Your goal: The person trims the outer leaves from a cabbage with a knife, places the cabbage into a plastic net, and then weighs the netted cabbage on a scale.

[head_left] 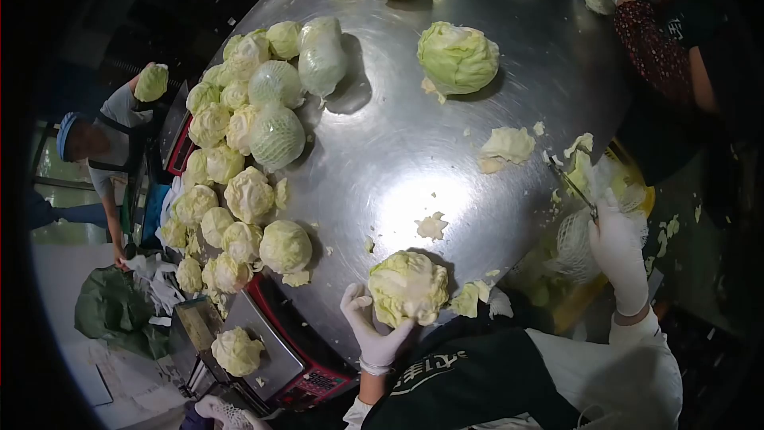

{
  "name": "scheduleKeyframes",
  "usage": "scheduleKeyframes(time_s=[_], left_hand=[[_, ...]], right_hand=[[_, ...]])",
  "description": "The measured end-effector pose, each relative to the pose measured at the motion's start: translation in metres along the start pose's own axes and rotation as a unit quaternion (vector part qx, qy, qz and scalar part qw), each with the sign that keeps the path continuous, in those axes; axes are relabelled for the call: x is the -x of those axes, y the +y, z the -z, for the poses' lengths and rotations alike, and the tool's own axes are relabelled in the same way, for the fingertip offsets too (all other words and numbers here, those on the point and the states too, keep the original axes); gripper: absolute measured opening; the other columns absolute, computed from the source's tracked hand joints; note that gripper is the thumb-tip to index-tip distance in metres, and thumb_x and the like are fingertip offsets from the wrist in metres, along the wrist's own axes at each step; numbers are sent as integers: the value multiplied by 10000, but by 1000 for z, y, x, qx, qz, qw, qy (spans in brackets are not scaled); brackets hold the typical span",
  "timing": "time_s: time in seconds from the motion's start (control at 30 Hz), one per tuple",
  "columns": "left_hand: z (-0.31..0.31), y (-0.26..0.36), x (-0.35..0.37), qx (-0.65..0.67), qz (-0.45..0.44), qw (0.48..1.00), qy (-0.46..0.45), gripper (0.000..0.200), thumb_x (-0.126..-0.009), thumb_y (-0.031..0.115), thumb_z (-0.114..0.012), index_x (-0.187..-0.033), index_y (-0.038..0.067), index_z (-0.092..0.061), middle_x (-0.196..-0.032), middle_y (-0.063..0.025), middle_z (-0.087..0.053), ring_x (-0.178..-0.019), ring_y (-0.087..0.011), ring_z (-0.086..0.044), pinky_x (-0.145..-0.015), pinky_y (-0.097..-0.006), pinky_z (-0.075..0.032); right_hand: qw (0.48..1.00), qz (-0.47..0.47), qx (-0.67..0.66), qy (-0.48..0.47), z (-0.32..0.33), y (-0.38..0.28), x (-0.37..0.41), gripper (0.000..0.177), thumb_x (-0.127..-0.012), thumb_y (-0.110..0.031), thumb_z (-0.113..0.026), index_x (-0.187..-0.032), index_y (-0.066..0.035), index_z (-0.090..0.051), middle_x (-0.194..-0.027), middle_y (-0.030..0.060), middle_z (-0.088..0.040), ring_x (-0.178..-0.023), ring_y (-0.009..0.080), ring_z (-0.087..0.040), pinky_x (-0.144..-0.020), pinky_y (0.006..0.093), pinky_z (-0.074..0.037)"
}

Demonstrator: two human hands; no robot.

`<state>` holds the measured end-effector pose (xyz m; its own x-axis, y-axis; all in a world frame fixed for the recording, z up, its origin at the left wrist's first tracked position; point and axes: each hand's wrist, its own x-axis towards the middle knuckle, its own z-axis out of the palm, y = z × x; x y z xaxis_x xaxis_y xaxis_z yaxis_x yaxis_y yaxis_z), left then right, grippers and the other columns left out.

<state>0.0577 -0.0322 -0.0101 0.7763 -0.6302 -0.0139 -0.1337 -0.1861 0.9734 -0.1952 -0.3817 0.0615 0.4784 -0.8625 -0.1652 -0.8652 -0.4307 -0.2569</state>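
Observation:
My left hand (380, 336), in a white glove, grips the lower left side of a trimmed pale cabbage (407, 287) resting at the near edge of the metal table. Thumb and fingers are spread around its base. Off to the right, my right hand (621, 251), also gloved, is closed around a knife (578, 193). The blade points up and left, over the table's edge. Loose cabbage leaves (471, 298) lie just right of the held cabbage. Below the right hand is a yellow-rimmed container (649, 201) holding leaves and white foam netting (579, 245).
Several trimmed cabbages (248, 193) crowd the table's left side, some in foam net sleeves (277, 137). A larger green cabbage (459, 58) sits farther back. A red scale (274, 342) bears one cabbage. Co-workers stand at left and upper right; another's gloved hand (227, 412) shows at bottom.

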Motion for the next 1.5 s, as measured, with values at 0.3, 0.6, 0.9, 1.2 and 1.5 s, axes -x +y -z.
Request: scheduleKeyframes(time_s=[0.3, 0.6, 0.9, 1.2, 1.5], left_hand=[[0, 34, -12, -279, 51, 957, -60, 958, -644, 291, -923, -1364, -6, -366, -1254, -194, -390, -1177, -318, -474, -1045, -444, -429], [-36, 30, -6, -107, 2, 994, 21, 910, -687, 177, -907, -1358, -39, -333, -1327, -190, -349, -1246, -314, -424, -1064, -443, -400], [-42, 24, -4, -202, -35, 978, 37, 916, -729, 132, -851, -1413, -21, -261, -1316, -160, -366, -1224, -243, -443, -1067, -403, -405], [-29, 24, 4, -209, -86, 974, -23, 948, -689, 245, -879, -1410, -30, -329, -1469, -256, -283, -1382, -382, -340, -1154, -498, -304], [31, 3, 58, -88, -32, 992, -83, 857, -714, 197, -881, -1402, 53, -389, -1523, -276, -294, -1403, -403, -399, -1167, -494, -339]], right_hand=[[945, 103, -281, -136, -2, -64, 8, 279, -972, -198, -589, -1203, -42, -568, -1165, 192, -605, -890, 396, -675, -824, 438, -549], [867, 360, -249, -239, -71, -146, 30, 504, -987, -254, -564, -1429, -29, -476, -1403, 204, -552, -757, 368, -702, -664, 444, -578], [876, 448, -130, -120, -84, -167, 21, 556, -888, -168, -597, -1416, -19, -505, -1127, 107, -593, -521, 252, -635, -476, 351, -529], [888, 331, -259, -188, -108, -169, -27, 350, -1015, -259, -521, -1332, -128, -589, -1071, 161, -691, -924, 350, -693, -793, 434, -563], [920, 234, -287, -131, -114, -131, -29, 327, -1024, -250, -507, -1287, -96, -626, -1129, 191, -683, -991, 411, -664, -848, 475, -539]])
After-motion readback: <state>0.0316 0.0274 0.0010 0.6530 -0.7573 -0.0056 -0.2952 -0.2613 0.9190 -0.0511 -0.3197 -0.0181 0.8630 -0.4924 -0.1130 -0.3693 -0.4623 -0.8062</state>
